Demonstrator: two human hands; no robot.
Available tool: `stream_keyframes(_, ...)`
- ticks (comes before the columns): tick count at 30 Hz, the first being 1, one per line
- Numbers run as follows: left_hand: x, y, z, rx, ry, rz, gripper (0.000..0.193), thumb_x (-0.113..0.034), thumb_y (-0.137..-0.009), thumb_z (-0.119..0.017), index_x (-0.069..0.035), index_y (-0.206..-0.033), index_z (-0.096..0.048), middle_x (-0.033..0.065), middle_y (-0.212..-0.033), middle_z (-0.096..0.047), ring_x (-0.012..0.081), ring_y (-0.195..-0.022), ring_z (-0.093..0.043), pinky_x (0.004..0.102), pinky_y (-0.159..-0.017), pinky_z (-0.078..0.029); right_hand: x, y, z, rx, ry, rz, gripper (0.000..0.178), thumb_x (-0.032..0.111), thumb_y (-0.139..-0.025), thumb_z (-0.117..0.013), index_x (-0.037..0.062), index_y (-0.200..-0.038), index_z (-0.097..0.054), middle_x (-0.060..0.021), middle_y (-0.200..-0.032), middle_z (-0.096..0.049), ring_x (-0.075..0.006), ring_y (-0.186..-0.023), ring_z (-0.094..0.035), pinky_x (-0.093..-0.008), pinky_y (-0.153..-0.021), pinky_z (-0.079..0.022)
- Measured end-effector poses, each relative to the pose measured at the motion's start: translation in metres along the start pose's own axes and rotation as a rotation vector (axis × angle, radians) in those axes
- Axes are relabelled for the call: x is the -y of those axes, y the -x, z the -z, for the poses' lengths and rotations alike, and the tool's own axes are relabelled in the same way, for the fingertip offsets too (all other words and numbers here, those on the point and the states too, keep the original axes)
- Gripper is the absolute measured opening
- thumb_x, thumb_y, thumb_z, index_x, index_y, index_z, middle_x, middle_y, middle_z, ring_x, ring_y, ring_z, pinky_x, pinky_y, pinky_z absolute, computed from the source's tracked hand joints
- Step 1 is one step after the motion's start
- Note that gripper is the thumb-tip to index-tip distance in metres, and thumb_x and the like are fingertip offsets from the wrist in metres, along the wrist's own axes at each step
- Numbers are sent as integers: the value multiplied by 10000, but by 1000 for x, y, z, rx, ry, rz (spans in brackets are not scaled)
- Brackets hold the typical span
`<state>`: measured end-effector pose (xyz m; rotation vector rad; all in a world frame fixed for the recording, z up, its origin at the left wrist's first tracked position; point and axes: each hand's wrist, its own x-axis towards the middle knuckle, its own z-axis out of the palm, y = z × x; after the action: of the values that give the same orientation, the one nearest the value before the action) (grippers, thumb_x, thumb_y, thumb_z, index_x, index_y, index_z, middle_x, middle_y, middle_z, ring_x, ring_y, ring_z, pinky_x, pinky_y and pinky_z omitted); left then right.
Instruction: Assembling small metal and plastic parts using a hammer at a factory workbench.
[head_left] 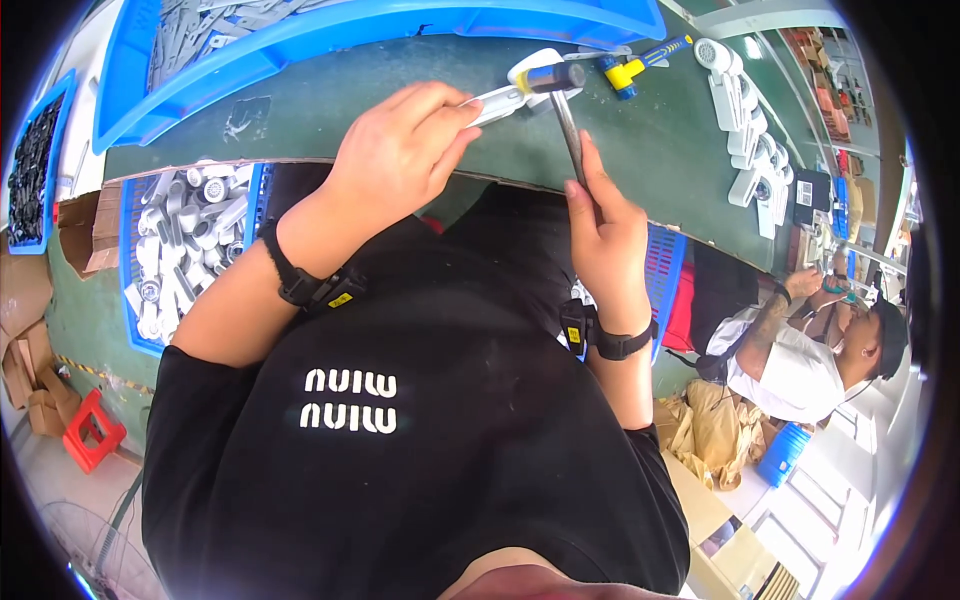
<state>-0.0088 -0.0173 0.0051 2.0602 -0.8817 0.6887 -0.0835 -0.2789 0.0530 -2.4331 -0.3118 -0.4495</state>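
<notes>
My left hand (405, 140) is closed, pinching the near end of a long light-grey part (496, 105) over the green worktop. Its rounded far end lies beneath the head of a mallet (552, 78), which has black and yellow faces and a metal shaft. The head looks in contact with the part or just above it; I cannot tell which. My right hand (610, 225) is wrapped around the mallet's handle. Just beyond the mallet head, a second mallet (640, 66), yellow and blue, rests on the worktop.
A large blue tray (330, 38) of flat metal strips spans the back. White parts (745, 130) line the right side. Below the left edge sits a blue crate (128, 250) of grey-white parts; farther left, a tray of black pieces (38, 160). A co-worker (800, 365) sits at right.
</notes>
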Motion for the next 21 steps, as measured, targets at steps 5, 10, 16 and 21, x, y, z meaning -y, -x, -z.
stream_keyframes(5, 0, 0, -1, 11, 4, 36, 248, -18, -891, -837, 24, -1114, -737, 130, -1064, -736, 334, -887, -738, 402, -747, -612, 2, 18, 1, -163, -396, -248, 508, -28, -1019, -685, 9, -1523, -632, -173, -841, -697, -199, -642, -558, -273, -716, -507)
stream_keyframes(10, 1, 3, -1, -8, 8, 43, 244, -19, -891, -838, 21, -1109, -737, 128, -1062, -735, 332, -890, -735, 402, -745, -609, 12, 3, 12, 223, 18, -147, 541, -9, -1044, -664, -43, -1573, -558, -58, -842, -715, -113, -664, -550, -268, -675, -501)
stream_keyframes(16, 0, 2, -5, -16, 5, 37, 243, -21, -895, -839, 18, -1111, -736, 126, -1061, -735, 329, -896, -735, 395, -747, -606, 9, 15, 9, -116, -240, -170, 526, -19, -1025, -674, 42, -1545, -624, -189, -806, -643, -200, -622, -566, -300, -680, -518)
stream_keyframes(21, 6, 7, -7, -32, -15, 44, 211, -70, -905, -829, -23, -1084, -728, 84, -1071, -720, 313, -898, -724, 397, -743, -609, 12, -3, 30, 166, 33, -28, 529, -7, -1018, -704, 26, -1540, -625, -187, -875, -723, -233, -669, -614, -344, -729, -548)
